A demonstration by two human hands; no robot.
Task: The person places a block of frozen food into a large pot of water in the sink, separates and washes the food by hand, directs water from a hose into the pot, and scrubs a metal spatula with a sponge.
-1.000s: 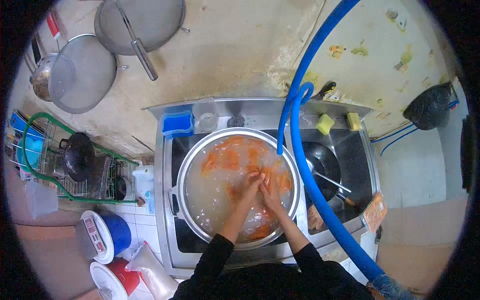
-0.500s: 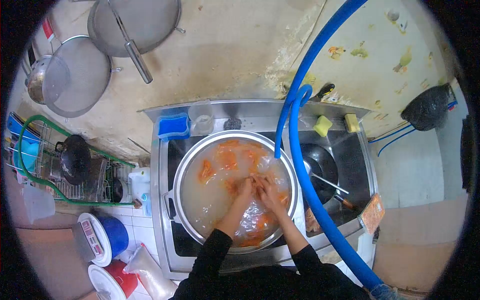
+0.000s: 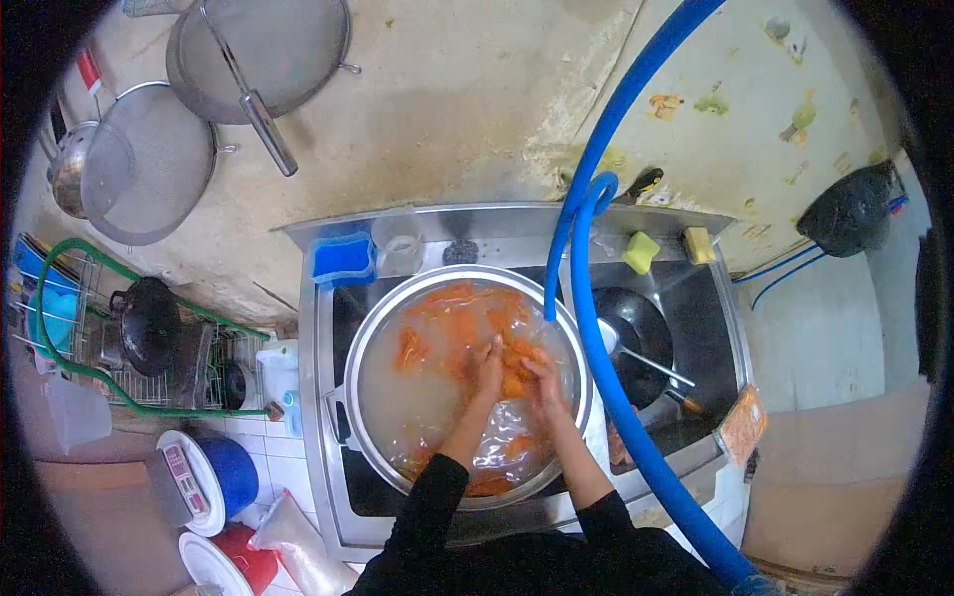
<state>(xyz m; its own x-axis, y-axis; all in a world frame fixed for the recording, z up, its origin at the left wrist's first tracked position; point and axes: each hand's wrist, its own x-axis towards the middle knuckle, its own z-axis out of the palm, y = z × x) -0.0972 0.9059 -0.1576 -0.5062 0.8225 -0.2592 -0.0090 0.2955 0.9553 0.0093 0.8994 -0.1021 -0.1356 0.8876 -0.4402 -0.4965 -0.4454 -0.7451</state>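
A large round metal basin point(image 3: 363, 437) stands over the left bowl of a steel sink, full of cloudy water. Orange pieces point(image 3: 452, 328) float and lie in the water. Near the basin's middle, my left hand point(image 3: 487, 370) and my right hand point(image 3: 544, 382) hold an orange clump point(image 3: 517, 366) between them, at the water surface. My left fingers press against its left side, and my right fingers curl round its right side. The end of a blue hose point(image 3: 550, 298) hangs over the basin's upper right rim.
A dark pan point(image 3: 646, 343) with a ladle lies in the right sink bowl. Two sponges point(image 3: 640, 252), a blue container point(image 3: 343, 259) and a clear cup point(image 3: 400, 254) line the back ledge. Left are a dish rack point(image 3: 149, 392) and lidded buckets point(image 3: 227, 472). Strainers point(image 3: 149, 164) hang above.
My hands have moved slightly apart, and the orange clump between them now shows clearly. The camera view has shifted a little.
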